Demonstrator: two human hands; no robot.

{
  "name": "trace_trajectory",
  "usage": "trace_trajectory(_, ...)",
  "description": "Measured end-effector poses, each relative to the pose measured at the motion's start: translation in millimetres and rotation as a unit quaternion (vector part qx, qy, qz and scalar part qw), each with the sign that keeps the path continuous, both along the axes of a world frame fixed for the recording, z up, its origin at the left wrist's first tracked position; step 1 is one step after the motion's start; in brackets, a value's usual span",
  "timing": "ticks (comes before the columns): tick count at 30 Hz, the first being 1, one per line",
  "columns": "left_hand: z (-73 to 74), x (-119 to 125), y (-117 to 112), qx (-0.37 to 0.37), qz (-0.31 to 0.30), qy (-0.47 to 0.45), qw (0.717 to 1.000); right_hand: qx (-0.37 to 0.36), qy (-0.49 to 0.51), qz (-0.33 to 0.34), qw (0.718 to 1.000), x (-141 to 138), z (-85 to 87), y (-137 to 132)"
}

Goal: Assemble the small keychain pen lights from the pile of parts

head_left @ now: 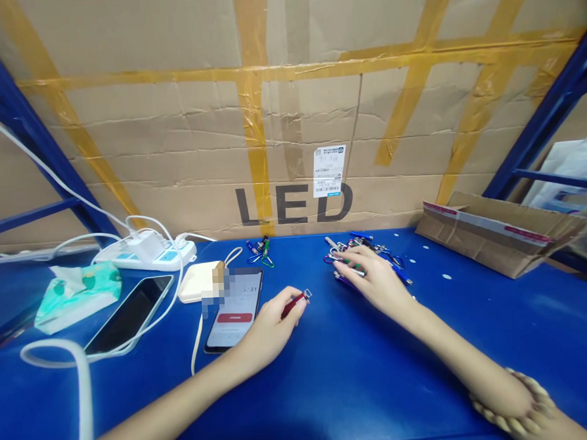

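Observation:
My left hand (271, 325) rests on the blue table (329, 374) and grips a small red pen-shaped keychain light (296, 303) with a metal ring at its tip. My right hand (374, 275) lies on a pile of similar small coloured lights and clips (360, 253), fingers curled over one of them. A few more of these pieces (260, 249) lie apart near the cardboard wall.
A phone with a lit screen (235, 308) lies beside my left hand. Further left are a dark phone (130, 313), a white charger case (197, 281), a power strip (144, 252) with cables and a tissue pack (77, 294). An open cardboard box (498, 237) stands at right.

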State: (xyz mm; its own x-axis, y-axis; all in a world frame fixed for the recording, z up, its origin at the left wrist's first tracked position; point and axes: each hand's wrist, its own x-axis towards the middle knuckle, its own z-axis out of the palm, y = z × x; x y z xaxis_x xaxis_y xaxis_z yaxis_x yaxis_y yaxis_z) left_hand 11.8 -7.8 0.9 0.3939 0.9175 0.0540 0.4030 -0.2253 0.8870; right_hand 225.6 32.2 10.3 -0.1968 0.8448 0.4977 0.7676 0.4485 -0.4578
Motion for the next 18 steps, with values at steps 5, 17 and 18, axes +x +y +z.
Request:
trace_trajectory(5,1.3,1,-2,0.022,-0.018,-0.002,1.0,-0.118,0.14,0.177,0.967,-32,3.1,-21)
trace_trajectory(17,3.7,3,-13,0.174,0.042,0.238,0.955,-0.352,0.351,0.191,0.846,-45,-12.0,-22)
trace_trajectory(18,3.6,3,-14,0.197,0.052,0.273,0.94,-0.366,0.367,0.188,0.834,-46,-11.4,-24)
